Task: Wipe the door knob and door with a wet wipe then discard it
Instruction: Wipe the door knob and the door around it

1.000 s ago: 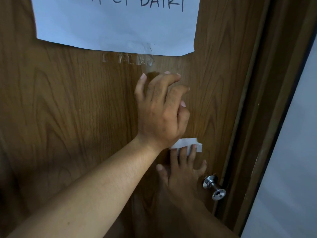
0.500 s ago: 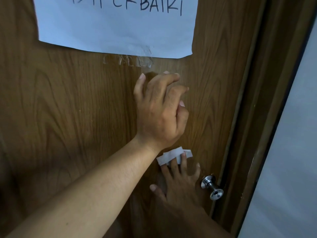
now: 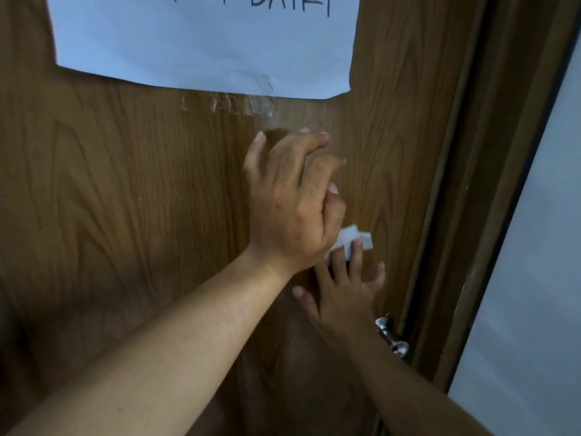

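Head view: at left the wooden door (image 3: 125, 199) is seen under a taped paper sign (image 3: 204, 42). Against it the left hand (image 3: 289, 202) is braced, fingers loosely curled, nothing apparently held. Further right, the wet wipe (image 3: 350, 240) is pressed flat to the door under the spread right hand (image 3: 342, 297). Door wiping is judged underway; whether the door knob (image 3: 391, 336) was cleaned cannot be told, and discarding is left.

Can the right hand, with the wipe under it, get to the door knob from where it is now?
Probably yes. The right hand presses the wet wipe flat on the door, and the door knob sits just below and beside it, nothing between them.
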